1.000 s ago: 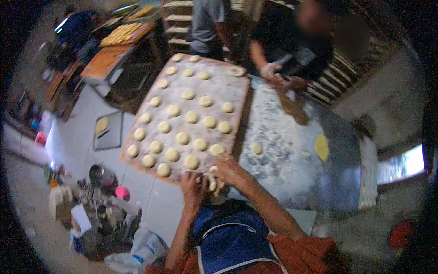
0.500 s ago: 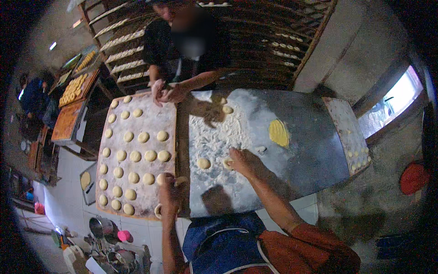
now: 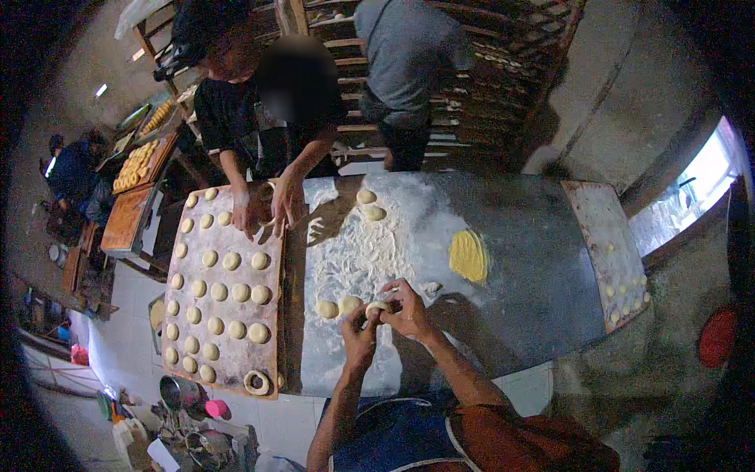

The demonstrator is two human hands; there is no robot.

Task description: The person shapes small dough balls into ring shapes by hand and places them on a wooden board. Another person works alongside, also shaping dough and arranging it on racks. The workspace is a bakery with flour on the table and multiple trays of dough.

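- In the head view, a small pale-cream piece of soft dough is held between both hands, above the floury part of a grey, smooth-surfaced tabletop; its full outline cannot be told, as it is partly covered by the fingers.
- The dough is pinched at its left side by the left hand, the fingertips being curled against it.
- The dough is grasped from the right by the right hand, with the fingers bent over it.
- Just to the left of the hands, two round, cream-coloured dough pieces are seen side by side on the flour.
- A smooth yellow mound is spread farther right (its surface is marked with ridges).
- Two more pale dough rounds are set near the far edge, close together.
- At the left, a flat, flour-dusted rectangular board is covered with loose rows of cream dough rounds; a pale dough ring is placed at its near right corner.
- Over the board's far end, a co-worker's two bare hands are lowered; what is grasped there cannot be told.
- Behind, a wooden slatted rack is partly blocked by a person in grey.
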